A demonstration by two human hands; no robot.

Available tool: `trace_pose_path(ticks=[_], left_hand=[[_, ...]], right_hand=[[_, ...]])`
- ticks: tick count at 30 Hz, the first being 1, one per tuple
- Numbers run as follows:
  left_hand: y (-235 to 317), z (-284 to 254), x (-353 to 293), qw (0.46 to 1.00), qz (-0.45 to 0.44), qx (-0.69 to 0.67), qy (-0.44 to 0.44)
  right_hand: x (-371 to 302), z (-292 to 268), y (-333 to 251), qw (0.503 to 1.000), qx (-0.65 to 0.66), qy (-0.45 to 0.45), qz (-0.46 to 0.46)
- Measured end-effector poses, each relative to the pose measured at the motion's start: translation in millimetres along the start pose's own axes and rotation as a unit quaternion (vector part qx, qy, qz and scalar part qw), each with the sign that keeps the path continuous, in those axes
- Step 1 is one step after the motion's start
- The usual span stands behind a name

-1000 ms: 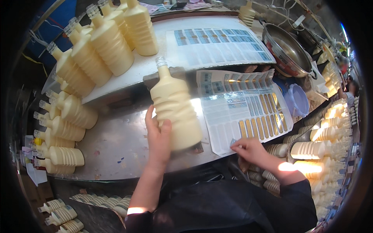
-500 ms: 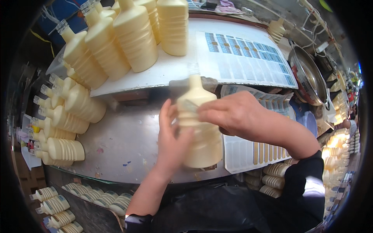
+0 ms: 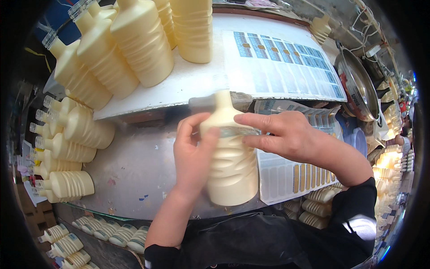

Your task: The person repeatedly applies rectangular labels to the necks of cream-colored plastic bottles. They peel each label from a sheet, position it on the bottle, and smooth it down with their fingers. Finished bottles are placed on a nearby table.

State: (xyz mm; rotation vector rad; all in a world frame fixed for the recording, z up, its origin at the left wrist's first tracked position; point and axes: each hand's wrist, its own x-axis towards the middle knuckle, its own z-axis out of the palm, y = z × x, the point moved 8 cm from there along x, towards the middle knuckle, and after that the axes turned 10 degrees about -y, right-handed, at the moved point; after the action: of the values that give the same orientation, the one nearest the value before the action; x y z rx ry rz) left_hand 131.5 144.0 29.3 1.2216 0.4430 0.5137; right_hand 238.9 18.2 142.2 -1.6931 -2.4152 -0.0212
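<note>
A cream plastic bottle (image 3: 233, 175) with a ribbed body and a clear, blurred neck top lies in front of me, neck pointing away. My left hand (image 3: 192, 152) grips its left side, thumb across the front near the shoulder. A narrow bluish, shiny label strip (image 3: 230, 132) crosses the bottle just below the shoulder. My right hand (image 3: 284, 134) rests on the right part of the bottle with its fingers stretched and apart, one above the strip and another below, touching its right end. The thumb of my right hand is hidden.
Large cream bottles (image 3: 143, 45) stand on the white board (image 3: 197, 83) at the back left. More lie stacked at the left (image 3: 76, 130). Blue label sheets (image 3: 286, 58) lie on the board; a sheet with gold strips (image 3: 286, 179) is at right, near a metal pan (image 3: 358, 85).
My right hand has gone from pinching the strip to spread fingers over it, and the strip now lies across the bottle. The whole view has shifted slightly.
</note>
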Motion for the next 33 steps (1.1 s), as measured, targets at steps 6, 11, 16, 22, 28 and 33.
trace_pose_path(ticks=[6, 11, 16, 22, 28, 33], left_hand=[[0.5, 0.6, -0.8, 1.000, 0.001, -0.011, 0.005], [1.0, -0.2, -3.2, 0.999, -0.005, -0.037, 0.008], [-4.2, -1.7, -1.8, 0.997, -0.011, -0.070, 0.010], [1.9, 0.6, -2.5, 0.999, -0.001, -0.047, 0.007], [0.3, -2.8, -2.9, 0.999, -0.002, -0.048, 0.015], [-6.1, -6.2, -1.2, 0.999, 0.000, -0.049, 0.015]], right_hand=[[-16.8, 9.6, 24.9, 0.989, 0.089, 0.050, 0.108], [-47.0, 37.9, 56.1, 0.858, 0.369, 0.057, 0.353], [-29.6, 91.6, 47.6, 0.710, 0.570, 0.140, 0.389], [-29.2, 111.1, 43.4, 0.618, 0.663, 0.165, 0.389], [-26.5, 106.5, 38.0, 0.595, 0.674, 0.176, 0.401], [-27.8, 107.0, 38.8, 0.612, 0.653, 0.192, 0.402]])
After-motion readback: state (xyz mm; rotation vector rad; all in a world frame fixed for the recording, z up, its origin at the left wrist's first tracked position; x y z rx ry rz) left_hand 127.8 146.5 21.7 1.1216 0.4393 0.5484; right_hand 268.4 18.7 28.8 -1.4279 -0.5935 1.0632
